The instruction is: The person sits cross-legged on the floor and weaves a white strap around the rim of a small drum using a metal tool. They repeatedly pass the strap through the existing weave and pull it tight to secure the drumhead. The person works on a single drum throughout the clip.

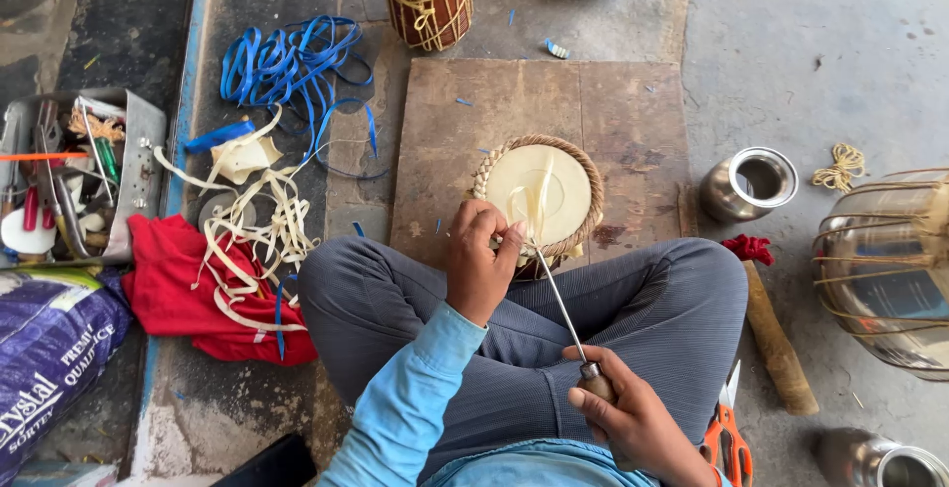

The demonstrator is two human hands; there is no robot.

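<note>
Purple sack (44, 358) lies at the far left below a metal tray of tools (138, 141); a red cloth (183, 294) carries pale hide strips (257, 225), with blue straps (292, 62) above; the left hand (479, 260) pinches a pale strip at the rim of a round drum head (539, 190), which rests on a wooden board (593, 111) on the floor before crossed legs; the right hand (633, 418) is closed around the handle of a long awl (559, 299), its tip at the braided rim; orange scissors (727, 438), a wooden mallet (776, 344) and a steel cup (751, 185) lie rightward.
</note>
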